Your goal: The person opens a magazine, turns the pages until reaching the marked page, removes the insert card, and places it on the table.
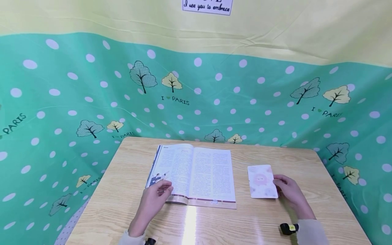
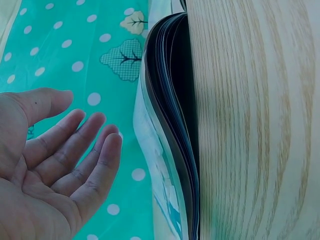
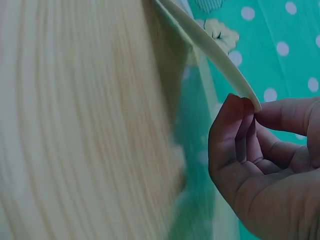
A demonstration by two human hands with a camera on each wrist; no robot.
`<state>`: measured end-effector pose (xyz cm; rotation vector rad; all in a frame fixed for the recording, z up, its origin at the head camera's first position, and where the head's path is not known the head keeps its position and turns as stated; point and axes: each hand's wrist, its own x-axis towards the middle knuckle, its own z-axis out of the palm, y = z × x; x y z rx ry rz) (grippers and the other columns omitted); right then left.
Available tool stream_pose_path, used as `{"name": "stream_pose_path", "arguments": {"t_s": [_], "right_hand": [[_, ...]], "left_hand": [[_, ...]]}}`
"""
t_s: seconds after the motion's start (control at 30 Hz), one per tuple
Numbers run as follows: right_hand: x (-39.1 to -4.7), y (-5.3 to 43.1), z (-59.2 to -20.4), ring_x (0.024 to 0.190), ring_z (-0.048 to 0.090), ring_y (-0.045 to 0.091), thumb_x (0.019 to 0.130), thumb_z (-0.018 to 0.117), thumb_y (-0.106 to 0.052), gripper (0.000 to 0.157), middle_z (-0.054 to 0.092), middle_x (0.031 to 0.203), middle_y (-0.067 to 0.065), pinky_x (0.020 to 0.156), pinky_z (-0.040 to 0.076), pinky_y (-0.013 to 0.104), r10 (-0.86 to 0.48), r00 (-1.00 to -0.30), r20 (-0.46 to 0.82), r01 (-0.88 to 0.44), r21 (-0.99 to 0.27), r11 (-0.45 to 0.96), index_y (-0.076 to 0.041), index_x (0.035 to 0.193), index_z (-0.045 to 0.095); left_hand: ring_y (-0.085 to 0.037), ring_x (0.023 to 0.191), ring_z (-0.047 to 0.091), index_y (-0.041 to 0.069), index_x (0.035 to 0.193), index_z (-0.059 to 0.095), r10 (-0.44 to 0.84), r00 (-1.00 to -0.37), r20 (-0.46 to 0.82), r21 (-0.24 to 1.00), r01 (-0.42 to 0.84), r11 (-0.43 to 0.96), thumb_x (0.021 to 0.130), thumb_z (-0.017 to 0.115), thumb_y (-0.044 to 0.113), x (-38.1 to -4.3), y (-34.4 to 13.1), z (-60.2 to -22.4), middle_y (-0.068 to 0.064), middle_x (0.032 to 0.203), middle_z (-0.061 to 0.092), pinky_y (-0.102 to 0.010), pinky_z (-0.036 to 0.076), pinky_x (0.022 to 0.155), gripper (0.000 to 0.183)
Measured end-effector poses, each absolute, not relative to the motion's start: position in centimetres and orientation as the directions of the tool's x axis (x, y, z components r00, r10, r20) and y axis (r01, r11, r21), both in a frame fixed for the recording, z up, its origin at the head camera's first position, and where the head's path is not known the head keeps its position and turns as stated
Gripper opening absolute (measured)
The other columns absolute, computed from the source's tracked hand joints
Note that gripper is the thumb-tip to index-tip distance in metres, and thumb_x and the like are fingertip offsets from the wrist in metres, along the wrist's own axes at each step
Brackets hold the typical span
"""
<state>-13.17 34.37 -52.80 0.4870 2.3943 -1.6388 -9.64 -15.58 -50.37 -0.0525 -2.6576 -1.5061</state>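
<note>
On the left half of the table lies an open magazine (image 1: 211, 177), its pages full of printed text, with a picture of a suited figure on the left page. My left hand (image 1: 155, 197) hovers by its lower left corner; the left wrist view shows the fingers (image 2: 95, 165) loosely bent with nothing between them. My right hand (image 1: 291, 192) pinches the right edge of a small notebook (image 1: 262, 180) with a pale pink patterned cover. In the right wrist view the notebook's cream page edge (image 3: 220, 57) slants up from the table, between thumb and fingertips.
The wooden table (image 1: 122, 170) reaches back to a green dotted curtain (image 1: 196, 112) with tree prints, which also hangs along both sides. A bright light reflection lies on the table below the magazine. A black wrist strap device (image 1: 288, 228) sits at the right sleeve.
</note>
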Motion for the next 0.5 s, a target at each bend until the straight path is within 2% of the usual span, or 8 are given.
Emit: {"name": "stream_pose_path", "arguments": {"t_s": [0.17, 0.37, 0.5], "right_hand": [[-13.01, 35.14, -53.01, 0.092, 0.057, 0.022, 0.105, 0.046, -0.019, 0.044, 0.058, 0.121, 0.024, 0.068, 0.055, 0.028, 0.199, -0.926, -0.32, 0.376, -0.818, 0.436, 0.01, 0.139, 0.046], [-13.05, 35.31, -53.4, 0.089, 0.057, 0.025, 0.103, 0.049, -0.016, 0.04, 0.061, 0.112, 0.023, 0.061, 0.05, 0.024, 0.217, -0.942, -0.256, 0.335, -0.744, 0.578, 0.011, 0.133, 0.052], [-13.07, 35.24, -53.49, 0.084, 0.057, 0.026, 0.102, 0.051, -0.016, 0.04, 0.062, 0.104, 0.02, 0.059, 0.05, 0.026, 0.227, -0.947, -0.229, 0.322, -0.706, 0.631, 0.01, 0.131, 0.053]], "left_hand": [[-0.016, 0.092, 0.069, 0.006, 0.106, 0.074, -0.022, -0.997, 0.078, 0.854, 0.056, 0.517, 0.091, 0.074, 0.013, -9.45, -15.65, -50.22, 0.001, 0.098, 0.073, -0.027, 0.062, 0.081, 0.016], [-0.016, 0.092, 0.069, 0.005, 0.107, 0.073, -0.018, -0.997, 0.072, 0.861, 0.053, 0.505, 0.091, 0.074, 0.012, -9.39, -15.71, -50.29, 0.001, 0.098, 0.073, -0.027, 0.061, 0.082, 0.017], [-0.016, 0.092, 0.069, 0.005, 0.106, 0.073, -0.021, -0.997, 0.078, 0.859, 0.057, 0.508, 0.091, 0.074, 0.012, -9.38, -15.69, -50.26, 0.001, 0.098, 0.073, -0.027, 0.061, 0.081, 0.017]]}}
